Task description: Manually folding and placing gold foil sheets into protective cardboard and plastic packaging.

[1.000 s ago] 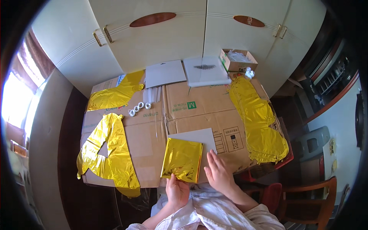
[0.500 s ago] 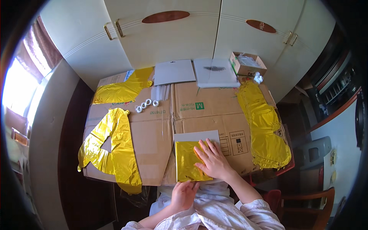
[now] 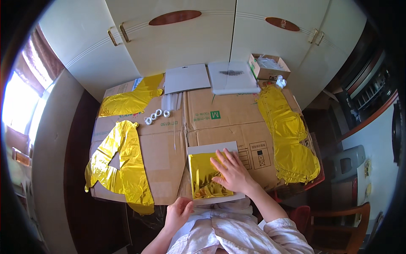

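Note:
A gold foil piece, folded into a rectangle, lies on a whitish-grey card at the table's near edge. My right hand rests flat on the foil's right side, fingers spread. At the card's lower left corner, my left hand has its fingers curled together; whether they grip the corner cannot be made out. The foil's lower part looks creased. To the left lies a flat, deflated gold foil balloon with a triangular gap. Another gold foil piece is at the back left, and a stack of gold foil balloons at the right.
Flattened cardboard covers the table. Toward the back are white rolls, thin clear sticks, grey cards, clear plastic bags and a small carton. Cabinets stand behind; a wooden chair is at the right.
My left hand has shifted left from the middle of the foil's lower edge to the card's corner. My right hand stays flat on the foil. The whole view has shifted slightly.

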Tool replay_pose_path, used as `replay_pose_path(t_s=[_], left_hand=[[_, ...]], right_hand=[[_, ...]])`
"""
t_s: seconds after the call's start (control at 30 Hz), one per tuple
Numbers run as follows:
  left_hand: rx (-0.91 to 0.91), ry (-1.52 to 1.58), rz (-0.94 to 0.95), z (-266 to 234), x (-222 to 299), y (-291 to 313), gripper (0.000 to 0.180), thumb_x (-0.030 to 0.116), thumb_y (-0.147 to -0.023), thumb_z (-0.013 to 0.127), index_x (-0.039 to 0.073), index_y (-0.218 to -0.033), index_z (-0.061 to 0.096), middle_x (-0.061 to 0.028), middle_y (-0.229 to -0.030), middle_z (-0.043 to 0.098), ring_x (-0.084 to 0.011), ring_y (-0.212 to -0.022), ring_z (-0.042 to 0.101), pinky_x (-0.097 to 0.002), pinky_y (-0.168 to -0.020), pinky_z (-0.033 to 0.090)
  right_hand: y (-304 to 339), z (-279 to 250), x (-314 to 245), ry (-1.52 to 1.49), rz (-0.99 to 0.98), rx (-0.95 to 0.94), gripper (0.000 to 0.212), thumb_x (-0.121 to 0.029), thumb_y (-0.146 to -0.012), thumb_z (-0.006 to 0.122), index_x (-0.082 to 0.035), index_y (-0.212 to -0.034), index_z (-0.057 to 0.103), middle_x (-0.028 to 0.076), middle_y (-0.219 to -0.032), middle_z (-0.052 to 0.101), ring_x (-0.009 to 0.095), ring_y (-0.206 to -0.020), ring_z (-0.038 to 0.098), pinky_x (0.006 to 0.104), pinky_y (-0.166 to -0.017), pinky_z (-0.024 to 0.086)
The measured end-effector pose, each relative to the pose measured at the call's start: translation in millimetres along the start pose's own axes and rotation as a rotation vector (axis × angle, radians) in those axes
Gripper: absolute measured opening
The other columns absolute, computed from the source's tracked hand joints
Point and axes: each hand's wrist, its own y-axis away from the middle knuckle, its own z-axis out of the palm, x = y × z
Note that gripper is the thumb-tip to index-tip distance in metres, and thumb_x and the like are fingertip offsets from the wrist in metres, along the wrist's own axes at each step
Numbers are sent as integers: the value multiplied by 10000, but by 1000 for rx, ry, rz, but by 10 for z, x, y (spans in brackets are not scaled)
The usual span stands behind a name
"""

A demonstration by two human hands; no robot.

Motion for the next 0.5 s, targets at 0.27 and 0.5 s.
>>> replay_pose_path(t_s=[0.27, 0.5], left_hand=[[197, 66, 130, 188, -187, 55, 97, 82, -987, 545, -8, -1023, 546, -129, -778, 715, -185, -767, 738, -280, -662, 577], [26, 598, -88, 331, -552, 295, 148, 101, -1014, 477, -40, -1019, 522, -173, -963, 690, -247, -883, 708, -340, -788, 581]], right_hand=[[171, -110, 300, -63, 162, 48, 783, -500, -999, 423, 100, -1468, 242, 298, -1482, 359, 436, -1411, 305, 538, -1177, 179], [217, -91, 247, -86, 75, 62, 738, -463, -992, 459, 92, -1451, 301, 252, -1455, 429, 381, -1386, 379, 528, -1173, 201]])
